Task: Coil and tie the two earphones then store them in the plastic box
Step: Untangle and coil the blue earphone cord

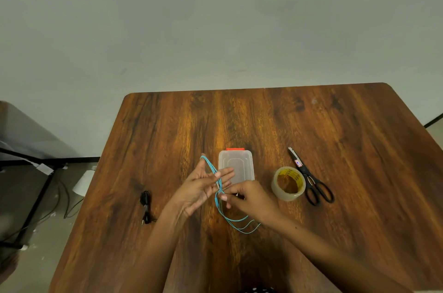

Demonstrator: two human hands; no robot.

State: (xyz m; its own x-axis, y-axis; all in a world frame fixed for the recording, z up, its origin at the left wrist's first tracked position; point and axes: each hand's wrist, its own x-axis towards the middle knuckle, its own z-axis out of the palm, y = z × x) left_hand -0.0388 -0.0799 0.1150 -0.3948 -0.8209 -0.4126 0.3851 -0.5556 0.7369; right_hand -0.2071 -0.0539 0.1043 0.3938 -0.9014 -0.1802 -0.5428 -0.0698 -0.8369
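A blue earphone cable (233,222) is looped round the spread, straight fingers of my left hand (202,187), running from the thumb tip across the palm. My right hand (247,198) pinches the cable just below the left fingers, and loose strands trail down onto the table. Just behind both hands lies the clear plastic box (236,166) with a red latch, lid on. A black earphone (146,206) lies bundled on the table to the left, apart from both hands.
A roll of clear tape (288,183) stands right of the box, with black scissors (311,178) beside it. The wooden table (335,136) ends at a wall behind; a black metal frame and cables stand on the floor at left.
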